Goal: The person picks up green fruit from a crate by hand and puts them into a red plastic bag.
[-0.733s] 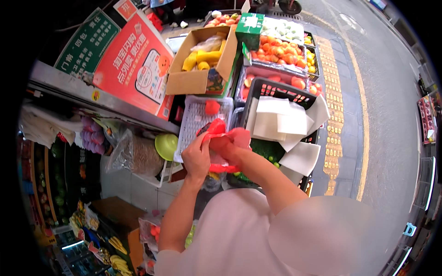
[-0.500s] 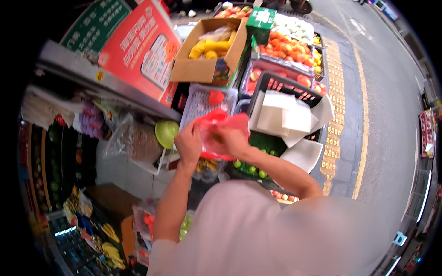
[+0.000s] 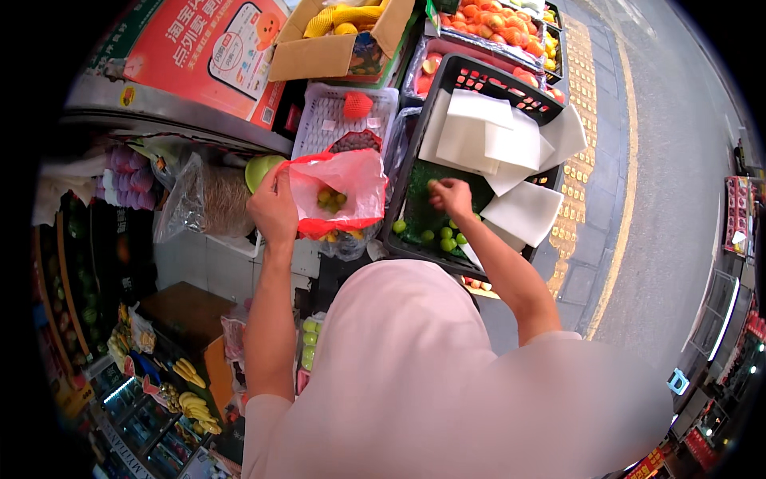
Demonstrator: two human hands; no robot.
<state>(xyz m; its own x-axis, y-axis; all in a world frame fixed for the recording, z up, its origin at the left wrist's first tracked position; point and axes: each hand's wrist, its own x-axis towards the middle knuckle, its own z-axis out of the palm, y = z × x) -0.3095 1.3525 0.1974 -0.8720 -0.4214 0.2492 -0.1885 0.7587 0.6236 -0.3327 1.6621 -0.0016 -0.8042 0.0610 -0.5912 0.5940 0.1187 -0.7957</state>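
My left hand (image 3: 274, 206) grips the left edge of a red plastic bag (image 3: 359, 172). The bag's mouth gapes upward, and several small green-yellow round fruits (image 3: 332, 200) lie at its bottom. Over the black crate (image 3: 396, 209) to the right is my right hand (image 3: 452, 197), its fingers curled together; what they hold, if anything, is too small to make out. Several round green fruits (image 3: 447, 239) rest on the crate's dark green lining, just below that hand. White foam sheets (image 3: 487, 140) are piled in the crate's far part.
Behind the bag stands a pale plastic basket (image 3: 319, 112) with a red netted fruit. Beyond it is a cardboard box (image 3: 319, 56) of yellow fruit. Orange fruits (image 3: 495, 24) fill a crate farther back. A green bowl (image 3: 259, 170) sits left of the bag; the road (image 3: 662, 160) runs along the right.
My right hand has left the bag and moved right, over the black crate. The bag's inside now shows, while my left hand still holds its edge. The view has shifted nearer.
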